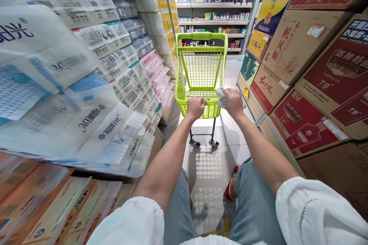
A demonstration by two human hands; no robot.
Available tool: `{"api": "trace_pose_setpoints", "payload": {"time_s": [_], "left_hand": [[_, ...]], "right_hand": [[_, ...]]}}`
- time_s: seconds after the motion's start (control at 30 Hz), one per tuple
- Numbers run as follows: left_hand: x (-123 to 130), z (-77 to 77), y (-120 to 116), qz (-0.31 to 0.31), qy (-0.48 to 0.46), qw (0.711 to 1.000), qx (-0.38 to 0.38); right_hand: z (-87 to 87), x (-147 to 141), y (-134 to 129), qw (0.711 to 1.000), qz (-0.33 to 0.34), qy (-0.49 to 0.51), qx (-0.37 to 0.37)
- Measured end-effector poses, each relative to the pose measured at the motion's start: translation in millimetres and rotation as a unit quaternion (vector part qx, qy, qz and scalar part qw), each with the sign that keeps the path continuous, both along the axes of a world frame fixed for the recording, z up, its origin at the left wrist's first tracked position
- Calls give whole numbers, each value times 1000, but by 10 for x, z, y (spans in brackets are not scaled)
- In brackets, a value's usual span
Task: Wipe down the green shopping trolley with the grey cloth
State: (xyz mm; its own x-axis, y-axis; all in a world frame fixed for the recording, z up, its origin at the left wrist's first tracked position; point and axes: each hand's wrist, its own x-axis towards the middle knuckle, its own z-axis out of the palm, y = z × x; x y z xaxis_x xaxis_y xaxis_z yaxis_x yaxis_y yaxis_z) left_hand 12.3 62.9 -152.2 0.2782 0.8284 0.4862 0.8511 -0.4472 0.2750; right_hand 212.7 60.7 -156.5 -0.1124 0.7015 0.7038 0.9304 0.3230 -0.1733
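A lime-green plastic shopping cart (201,69) stands on the tiled aisle floor just ahead of me, its basket bare. My left hand (195,108) grips the near rim of the basket. My right hand (232,101) rests on the same rim to the right and is closed on a small white-and-grey patterned packet (220,97) that pokes out beside the fingers. Both arms reach forward from white sleeves, above my jeans and red shoes.
Stacked plastic-wrapped tissue packs (86,76) line the left side, orange packs (43,206) below them. Red and brown cartons (316,84) are piled on the right. Shelves of small goods (215,11) close the aisle's far end. Tiled floor (207,176) runs between.
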Motion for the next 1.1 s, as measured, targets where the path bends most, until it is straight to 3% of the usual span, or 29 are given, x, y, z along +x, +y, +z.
{"api": "trace_pose_setpoints", "payload": {"time_s": [0.1,0.3,0.37,0.63,0.73,0.93,1.1], "left_hand": [[16,-10,9,4,-7,1000,2],[-1,-34,23,10,4,1000,5],[-13,-30,9,8,6,1000,6],[59,-10,-49,4,-4,1000,-2],[79,-22,-32,5,-8,1000,-1],[22,-21,10,15,-7,1000,-11],[11,4,-5,9,-6,1000,-6]], "right_hand": [[3,59,35,1000,-1,27,-2],[-24,-546,-212,994,97,-44,-22],[-25,-621,-235,992,111,-52,-25],[33,-91,45,999,41,5,-14],[45,-141,8,999,29,7,-13],[4,-525,-133,992,108,-44,-37],[69,-242,29,997,46,-17,-51]]}}
